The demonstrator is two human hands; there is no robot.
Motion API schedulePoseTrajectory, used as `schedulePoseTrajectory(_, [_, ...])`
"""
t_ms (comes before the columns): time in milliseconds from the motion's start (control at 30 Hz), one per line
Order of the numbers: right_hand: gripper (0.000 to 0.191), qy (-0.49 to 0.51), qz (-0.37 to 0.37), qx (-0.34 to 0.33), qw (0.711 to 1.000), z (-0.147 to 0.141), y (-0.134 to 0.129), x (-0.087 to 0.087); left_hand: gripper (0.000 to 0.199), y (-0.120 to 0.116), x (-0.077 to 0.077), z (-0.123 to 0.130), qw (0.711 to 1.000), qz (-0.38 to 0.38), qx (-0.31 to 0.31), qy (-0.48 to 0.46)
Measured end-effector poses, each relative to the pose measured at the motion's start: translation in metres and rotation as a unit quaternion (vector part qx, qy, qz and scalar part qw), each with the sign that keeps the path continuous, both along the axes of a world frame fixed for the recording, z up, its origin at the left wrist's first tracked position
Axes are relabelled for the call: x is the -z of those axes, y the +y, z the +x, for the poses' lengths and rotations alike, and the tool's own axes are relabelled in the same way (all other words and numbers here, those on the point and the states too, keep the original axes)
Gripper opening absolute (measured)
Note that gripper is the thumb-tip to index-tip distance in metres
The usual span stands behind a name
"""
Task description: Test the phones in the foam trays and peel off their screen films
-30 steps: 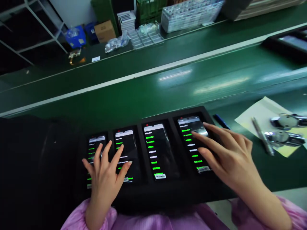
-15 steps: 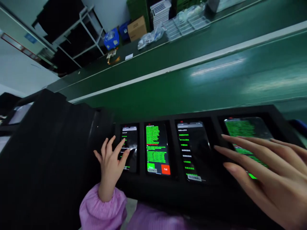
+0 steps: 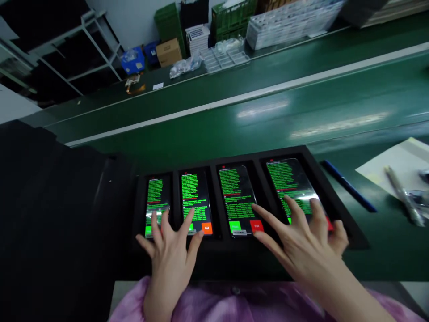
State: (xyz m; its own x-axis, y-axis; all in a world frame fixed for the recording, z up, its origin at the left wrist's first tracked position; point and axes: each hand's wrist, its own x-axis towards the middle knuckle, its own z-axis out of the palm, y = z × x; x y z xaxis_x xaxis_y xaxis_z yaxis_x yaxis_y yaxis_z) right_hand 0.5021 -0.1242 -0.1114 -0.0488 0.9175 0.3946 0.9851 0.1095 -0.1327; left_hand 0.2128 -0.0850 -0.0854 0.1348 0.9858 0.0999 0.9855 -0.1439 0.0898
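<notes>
1. Evidently, the long black rectangular tray [image 3: 355, 239] lies flat on the glossy green counter [image 3: 187, 134] with its long side toward me, which puts all four compartments within reach.
2. Each compartment holds one slim black glass phone, screen up: the leftmost phone [image 3: 156, 190], the second phone [image 3: 194, 190], the third phone [image 3: 236, 190] and the fourth phone [image 3: 284, 174]. I'd judge the recesses are there to stop them sliding under a fingertip.
3. All four screens carry lines of green text. Red blocks marked Fail sit low on the second and third, which I think is why both hands hang over the lower halves.
4. I have my bare left hand [image 3: 172, 252] spread across the first two phones, fingers apart, gripping nothing.
5. My bare right hand [image 3: 306, 243] is likewise splayed and empty, arched over the other two; that width probably lets one hand cover a pair. From my end I can't tell which fingertips actually press glass.
6. Rightward, a dark blue pen [image 3: 350, 185] lies beside the tray, near a pale paper sheet [image 3: 385, 163], presumably put there so the screens are unobstructed.
</notes>
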Motion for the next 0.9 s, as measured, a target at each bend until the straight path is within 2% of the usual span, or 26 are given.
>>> schedulePoseTrajectory(100, [0.048, -0.019, 0.018, 0.025, 0.999, -0.006, 0.013, -0.008, 0.045, 0.011, -0.002, -0.004, 0.999, 0.007, -0.003, -0.052])
schedulePoseTrajectory(233, [0.043, 0.03, 0.028, -0.127, 0.991, -0.019, 0.016, -0.019, 0.049, -0.002, 0.0, -0.024, 0.987, 0.089, 0.106, -0.086])
schedulePoseTrajectory(333, [0.045, 0.06, 0.033, -0.165, 0.984, -0.02, 0.008, -0.02, 0.046, -0.018, 0.009, -0.038, 0.982, 0.111, 0.149, -0.038])
schedulePoseTrajectory(433, [0.029, 0.092, 0.058, -0.145, 0.983, 0.003, -0.006, -0.016, 0.048, -0.028, 0.016, -0.062, 0.983, 0.129, 0.114, -0.071])
schedulePoseTrajectory(533, [0.043, 0.122, 0.067, -0.067, 0.988, 0.037, -0.023, -0.012, 0.05, -0.031, 0.019, -0.096, 0.976, 0.184, 0.033, -0.114])
schedulePoseTrajectory(600, [0.033, 0.085, 0.051, -0.021, 0.995, 0.051, -0.031, -0.012, 0.043, -0.028, 0.022, -0.116, 0.979, 0.187, 0.012, -0.087])
schedulePoseTrajectory(667, [0.026, 0.04, 0.048, -0.013, 0.998, 0.054, -0.035, -0.016, 0.04, -0.023, 0.024, -0.125, 0.978, 0.195, 0.022, -0.069])
schedulePoseTrajectory(733, [0.03, 0.03, 0.063, -0.022, 0.997, 0.048, -0.035, -0.023, 0.048, -0.021, 0.022, -0.121, 0.971, 0.222, 0.039, -0.083])
schedulePoseTrajectory(800, [0.033, 0.029, 0.058, -0.014, 0.998, 0.034, -0.032, -0.029, 0.056, -0.023, 0.016, -0.106, 0.97, 0.219, 0.045, -0.098])
schedulePoseTrajectory(900, [0.045, 0.005, 0.015, 0.028, 0.999, 0.008, -0.032, -0.031, 0.06, -0.033, 0.008, -0.072, 0.988, 0.134, 0.031, -0.072])
